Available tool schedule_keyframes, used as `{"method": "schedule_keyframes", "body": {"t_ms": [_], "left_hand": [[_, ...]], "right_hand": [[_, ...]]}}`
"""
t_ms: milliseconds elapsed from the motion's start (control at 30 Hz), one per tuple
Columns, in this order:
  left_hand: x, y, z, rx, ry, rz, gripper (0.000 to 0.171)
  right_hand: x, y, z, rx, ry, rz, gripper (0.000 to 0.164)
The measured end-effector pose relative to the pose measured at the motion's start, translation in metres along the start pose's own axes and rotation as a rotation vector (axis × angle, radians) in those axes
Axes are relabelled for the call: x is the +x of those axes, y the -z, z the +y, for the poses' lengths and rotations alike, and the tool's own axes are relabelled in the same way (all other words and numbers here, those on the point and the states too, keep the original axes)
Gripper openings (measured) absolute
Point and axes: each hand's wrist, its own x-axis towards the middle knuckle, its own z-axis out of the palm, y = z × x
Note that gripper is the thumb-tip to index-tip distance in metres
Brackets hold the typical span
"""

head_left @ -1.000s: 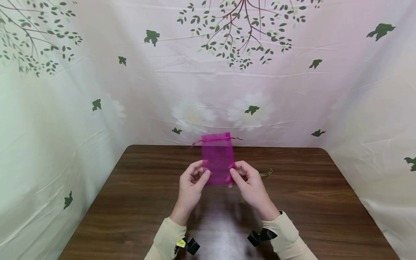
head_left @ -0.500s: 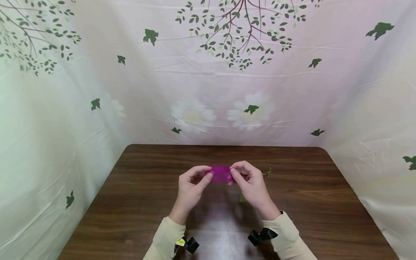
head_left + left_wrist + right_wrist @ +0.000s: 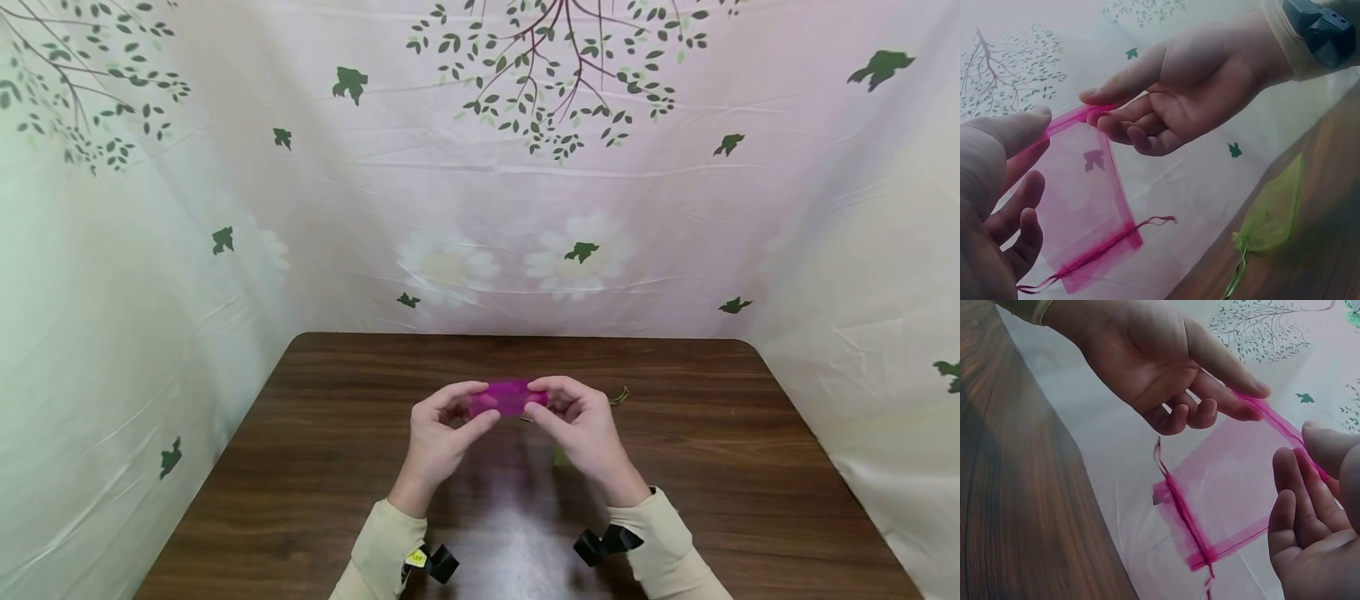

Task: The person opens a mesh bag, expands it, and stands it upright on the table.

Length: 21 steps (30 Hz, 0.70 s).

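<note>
Over the middle of the dark wooden table [image 3: 300,483], a person's left hand [image 3: 441,425] and right hand [image 3: 581,425] are holding a sheer magenta pouch [image 3: 510,398] in the air between them. The left hand is pinching one corner between thumb and forefinger, its other fingers curling loosely; the right hand is pinching the opposite corner in the same way. From the head, the pouch is showing only as a short band, its ends slipping behind the fingers, and its drawstring [image 3: 1100,253] is staying out of sight. The left wrist view is showing that string crossing the end away from the hands, while in the right wrist view one tail is running off the bottom.

A green pouch [image 3: 1272,209] is lying on the table, mostly hiding behind the right hand as the head sees it, with just a scrap of mesh and a looped cord end peeking out. I cannot tell whether it is holding anything. The pale sleeves [image 3: 386,542] are running off below, and the table's near edge is falling outside the view.

The back edge, with its rounded corners, is lying well beyond the hands. Wood is stretching on both sides of the forearms towards slanting side edges, and patterned cloth [image 3: 480,208] is rising behind and along both flanks.
</note>
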Motion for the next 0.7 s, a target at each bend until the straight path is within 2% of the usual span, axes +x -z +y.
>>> {"method": "schedule_keyframes", "body": {"t_ms": [133,300,533,700], "left_hand": [[-0.0007,0.0007,0.0027,0.001,-0.026,-0.016,0.036],[-0.0031,0.0008,0.0049,0.016,-0.019,-0.061,0.042],[-0.0027,0.0007,0.0060,0.034,-0.054,-0.024,0.034],[-0.0032,0.0034,0.0076,0.015,-0.045,-0.062,0.033]], "right_hand": [[-0.0013,-0.0014,-0.0032,-0.025,-0.002,0.013,0.021],[-0.0039,-0.0025,-0.0052,-0.036,0.001,0.020,0.018],[-0.0064,-0.0021,-0.0067,-0.040,0.023,0.033,0.019],[-0.0072,-0.0021,-0.0057,-0.022,0.016,0.032,0.016]]}}
